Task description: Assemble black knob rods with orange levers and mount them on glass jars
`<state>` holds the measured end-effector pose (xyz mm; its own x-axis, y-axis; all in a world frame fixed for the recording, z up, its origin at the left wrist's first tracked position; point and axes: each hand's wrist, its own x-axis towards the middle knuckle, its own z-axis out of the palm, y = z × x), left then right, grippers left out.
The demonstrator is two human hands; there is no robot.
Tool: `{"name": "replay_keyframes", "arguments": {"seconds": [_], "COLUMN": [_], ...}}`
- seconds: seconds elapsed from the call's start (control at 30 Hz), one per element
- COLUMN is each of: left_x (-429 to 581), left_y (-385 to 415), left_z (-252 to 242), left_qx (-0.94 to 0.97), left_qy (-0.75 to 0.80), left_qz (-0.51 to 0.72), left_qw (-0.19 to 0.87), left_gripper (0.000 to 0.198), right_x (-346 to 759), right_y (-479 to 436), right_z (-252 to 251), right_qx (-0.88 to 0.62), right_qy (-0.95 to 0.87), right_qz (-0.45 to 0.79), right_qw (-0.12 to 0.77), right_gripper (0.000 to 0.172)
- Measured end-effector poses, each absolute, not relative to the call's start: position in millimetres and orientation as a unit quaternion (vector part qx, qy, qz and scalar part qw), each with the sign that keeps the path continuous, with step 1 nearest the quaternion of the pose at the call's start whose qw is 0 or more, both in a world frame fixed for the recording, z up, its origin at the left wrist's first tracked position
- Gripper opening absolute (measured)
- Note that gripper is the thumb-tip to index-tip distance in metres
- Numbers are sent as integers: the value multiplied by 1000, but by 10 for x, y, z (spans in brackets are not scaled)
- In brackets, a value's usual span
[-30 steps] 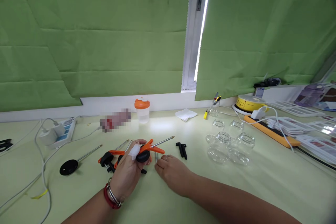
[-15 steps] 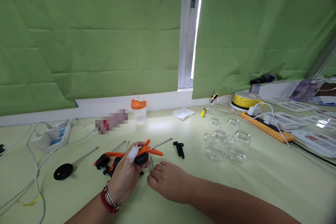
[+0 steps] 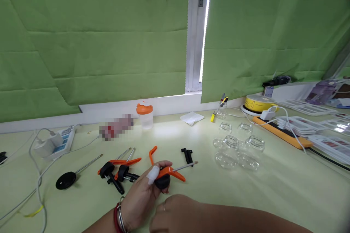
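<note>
My left hand [image 3: 146, 193], with white tape on the thumb, is closed around a black round piece with orange arms and a thin metal rod [image 3: 166, 178]. The rod points to the right. Close by on the near side is my right hand [image 3: 173, 213], its fingers curled inward; what they hold, if anything, is hidden. Left of my left hand lie two similar orange-and-black assemblies [image 3: 107, 170] with rods and black handles. Farther left is a black disc with a rod [image 3: 66, 180]. Two small black handles [image 3: 188, 156] lie beyond the held rod.
Several clear glass jars [image 3: 231, 153] stand on the right. Behind are an orange-lidded cup [image 3: 144, 115], a white paper [image 3: 191, 118] and a yellow screwdriver [image 3: 212, 117]. An orange power strip [image 3: 284, 133] lies far right; white cables [image 3: 38, 174] cross the left side.
My left hand has moved right and nearer with the orange-and-black piece. My right hand has drawn back toward me from the thin metal pins, which no longer show on the table.
</note>
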<state>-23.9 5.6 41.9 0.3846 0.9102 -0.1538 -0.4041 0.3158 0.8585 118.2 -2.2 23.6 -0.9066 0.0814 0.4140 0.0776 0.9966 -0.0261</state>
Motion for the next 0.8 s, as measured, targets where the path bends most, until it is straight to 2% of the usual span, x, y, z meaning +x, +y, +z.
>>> {"name": "replay_keyframes", "arguments": {"seconds": [0.07,0.17,0.2,0.3,0.37,0.63,0.8], "left_x": [-200,-144,-130,-105,-101,-80,-97], "left_y": [21,-13,-20,-35,-40,-32,-29], "left_z": [379,322,307,281,277,321,329], "left_qx": [382,412,417,418,419,411,402], "left_qy": [305,266,262,260,259,255,256], "left_qz": [425,437,435,423,423,432,438], "left_qw": [762,754,754,761,761,761,762], "left_gripper": [35,28,28,29,30,30,27], "right_x": [1239,1351,1379,1405,1391,1388,1387], "right_y": [20,135,178,267,276,210,166], "right_z": [395,592,616,582,536,588,597], "right_qx": [-126,-333,-362,-371,-365,-377,-371], "right_qy": [-932,-739,-685,-599,-592,-622,-666], "right_qz": [100,290,350,486,514,471,463], "right_qw": [326,508,527,517,502,500,453], "right_gripper": [11,9,8,11,13,13,7]}}
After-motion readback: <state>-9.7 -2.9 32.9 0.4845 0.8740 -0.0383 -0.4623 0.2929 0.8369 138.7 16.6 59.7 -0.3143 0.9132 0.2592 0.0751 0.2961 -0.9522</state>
